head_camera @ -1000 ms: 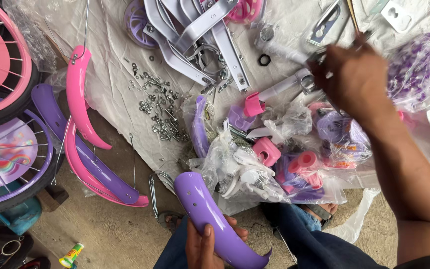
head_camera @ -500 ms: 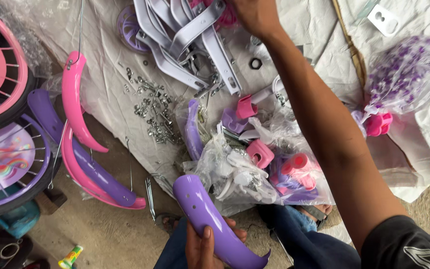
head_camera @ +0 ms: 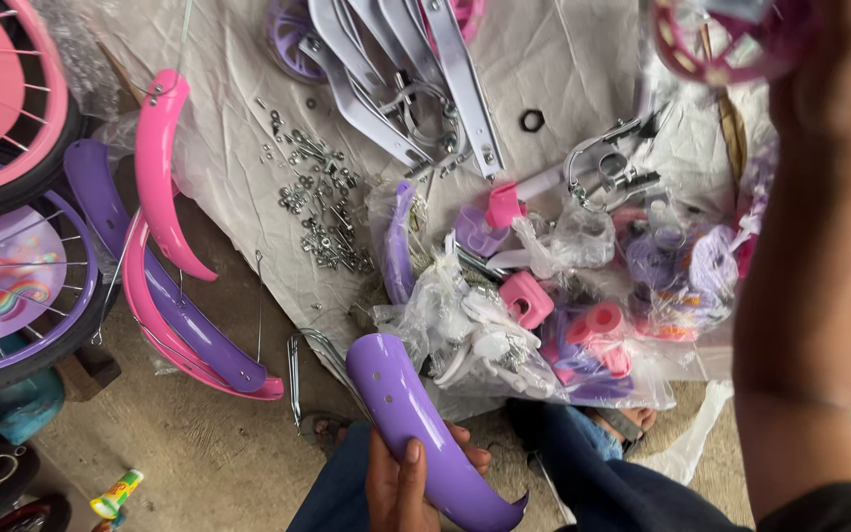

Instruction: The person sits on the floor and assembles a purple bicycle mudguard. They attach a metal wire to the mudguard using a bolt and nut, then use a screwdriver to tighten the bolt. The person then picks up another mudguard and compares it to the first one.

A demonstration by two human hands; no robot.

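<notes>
My left hand (head_camera: 401, 483) grips a curved purple bicycle mudguard (head_camera: 416, 424) low in the view, above my knees. My right hand (head_camera: 844, 69) is raised at the top right and holds a small pink spoked wheel (head_camera: 706, 44) in clear wrap, lifted off the cloth. My forearm crosses the right side of the view and hides part of the pile behind it.
A grey cloth (head_camera: 583, 59) holds a heap of bagged pink and purple parts (head_camera: 563, 315), loose screws and nuts (head_camera: 322, 207), pale lilac metal brackets (head_camera: 396, 69) and a black nut (head_camera: 531, 120). Pink and purple mudguards (head_camera: 164, 187) and decorated wheels (head_camera: 7, 266) lie left.
My right hand reached to the far edge of the cloth, then came up toward me with the small pink wheel in it. My left hand kept hold of the purple mudguard.
</notes>
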